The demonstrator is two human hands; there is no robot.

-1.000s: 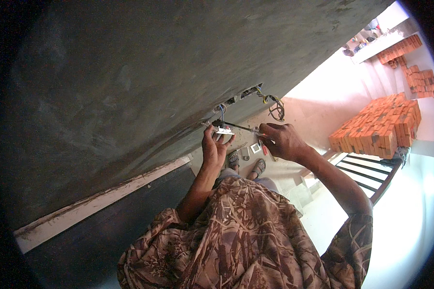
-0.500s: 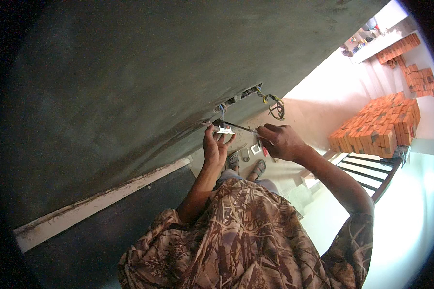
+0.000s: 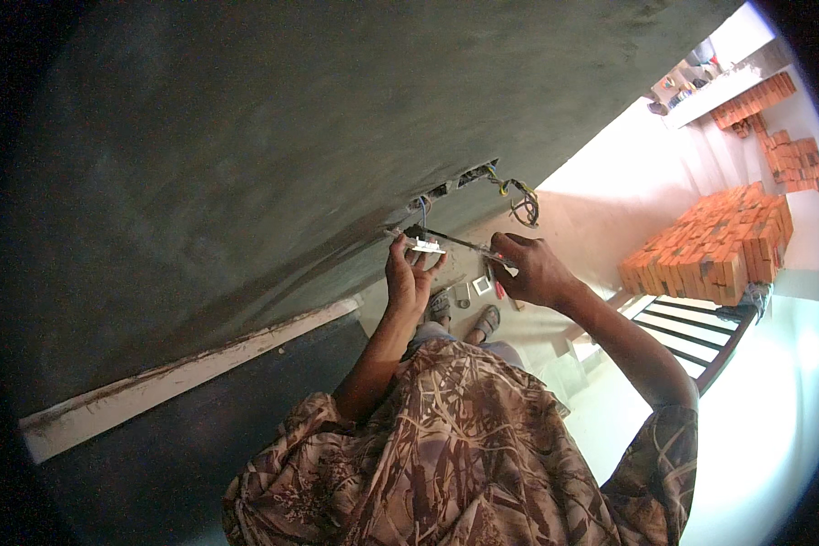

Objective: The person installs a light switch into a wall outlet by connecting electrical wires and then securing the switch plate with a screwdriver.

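My left hand (image 3: 411, 278) is closed round the edges of a white electrical fitting (image 3: 428, 246), which looks like a switch or socket plate. A thin blue wire (image 3: 423, 211) runs from the wall opening (image 3: 435, 193) down to the fitting's dark back. My right hand (image 3: 530, 269) grips the clear handle of a screwdriver (image 3: 460, 240). Its dark shaft points left, with the tip at the back of the fitting. Exactly where the tip sits is too small to make out.
A second wall opening (image 3: 478, 171) has a looped bundle of wires (image 3: 522, 206) hanging from it. On the floor below lie a white square frame (image 3: 481, 285) and a red-handled tool (image 3: 500, 289). Stacked bricks (image 3: 710, 241) and a dark railing (image 3: 692, 329) stand at the right.
My right fingers have shifted slightly on the screwdriver handle. The fitting stays in my left hand in nearly the same place.
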